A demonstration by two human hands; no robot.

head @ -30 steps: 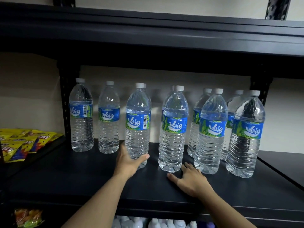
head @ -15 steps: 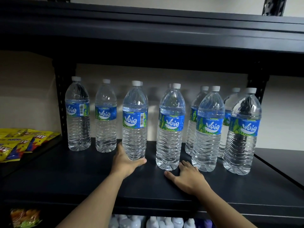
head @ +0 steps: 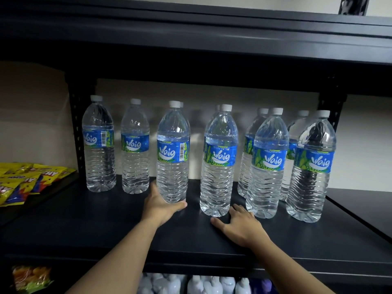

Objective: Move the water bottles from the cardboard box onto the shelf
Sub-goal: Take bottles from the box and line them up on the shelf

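Observation:
Several clear water bottles with blue labels stand in rows on the black shelf [head: 212,242]. My left hand [head: 161,206] grips the base of the third front bottle from the left [head: 172,153], thumb curled round its front. My right hand [head: 239,225] lies flat on the shelf board with straight fingers, which reach between the base of the middle bottle [head: 218,160] and that of the bottle to its right [head: 268,164]. The cardboard box is out of view.
Yellow snack packets [head: 23,179] lie on the neighbouring shelf at the left. A black upper shelf [head: 212,39] hangs low over the bottle caps. White containers [head: 201,285] fill the level below. Black uprights [head: 74,124] frame the bay.
Both hands keep nearly the same places at the bottle bases. Only the view has shifted slightly.

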